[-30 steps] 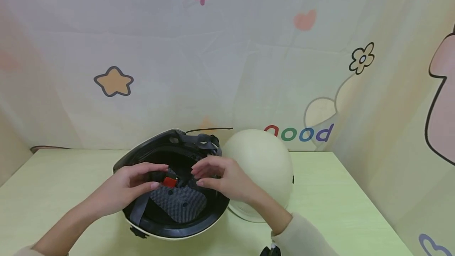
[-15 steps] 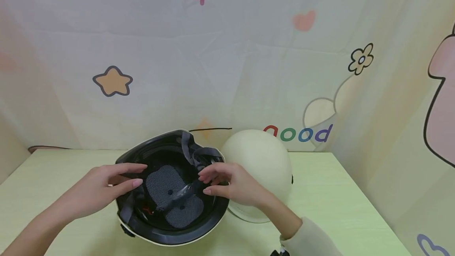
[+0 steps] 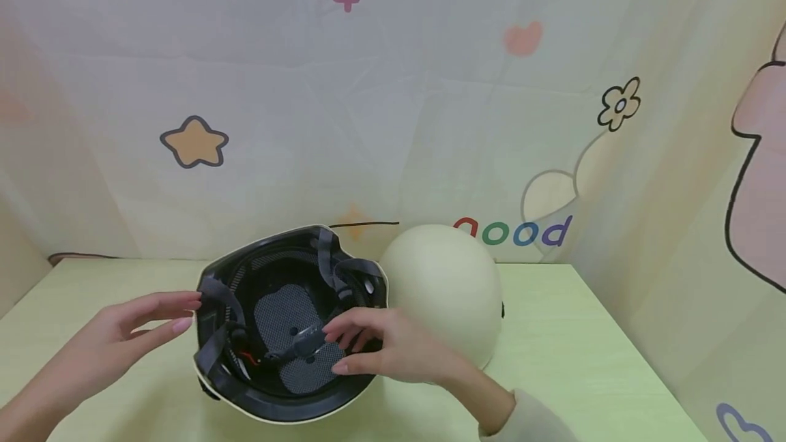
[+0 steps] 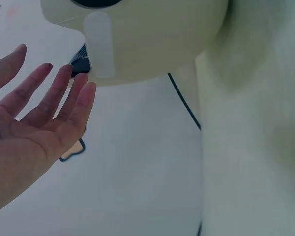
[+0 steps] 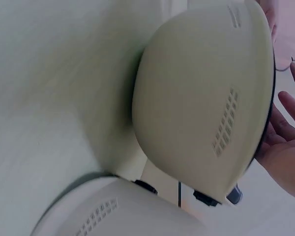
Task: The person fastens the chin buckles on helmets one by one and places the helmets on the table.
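Observation:
A cream helmet lies upside down, its black lining and mesh pad facing up. Across the pad runs a dark chin strap, with a bit of red at the left inside. My left hand is at the helmet's left rim, fingers extended and nothing in them; the left wrist view shows its fingertips beside the cream shell. My right hand hovers over the right side of the opening, its fingers loosely bent near the chin strap's end. In the right wrist view, the upturned shell partly hides that hand.
A second cream helmet sits dome up right beside the first, behind my right forearm. Both are on a pale green table. A printed curtain hangs behind the table's back edge.
My left hand has drawn back leftward from inside the helmet to its rim. A red piece once by its fingers now lies inside at left. The helmet has turned slightly; my right hand has dropped lower.

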Motion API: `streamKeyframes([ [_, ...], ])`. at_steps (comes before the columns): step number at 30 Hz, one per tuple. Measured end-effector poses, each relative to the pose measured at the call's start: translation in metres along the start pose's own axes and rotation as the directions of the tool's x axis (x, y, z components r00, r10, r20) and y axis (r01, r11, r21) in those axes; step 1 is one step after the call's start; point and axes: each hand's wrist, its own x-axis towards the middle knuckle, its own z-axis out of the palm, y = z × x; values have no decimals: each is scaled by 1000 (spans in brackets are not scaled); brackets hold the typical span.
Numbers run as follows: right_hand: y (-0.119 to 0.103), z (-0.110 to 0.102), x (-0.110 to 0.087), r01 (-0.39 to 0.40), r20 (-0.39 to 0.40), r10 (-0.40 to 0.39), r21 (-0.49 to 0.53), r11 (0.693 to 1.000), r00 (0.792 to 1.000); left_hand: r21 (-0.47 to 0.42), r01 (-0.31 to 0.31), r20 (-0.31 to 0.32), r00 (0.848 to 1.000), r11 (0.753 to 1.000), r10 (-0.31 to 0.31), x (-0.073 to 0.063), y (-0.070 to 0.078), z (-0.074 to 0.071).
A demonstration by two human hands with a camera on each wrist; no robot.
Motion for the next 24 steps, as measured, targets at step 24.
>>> streamKeyframes([
  [24, 5, 38, 7, 183, 237, -129, -221, 958, 963, -335, 168, 293, 954, 927, -67, -11, -45, 39],
])
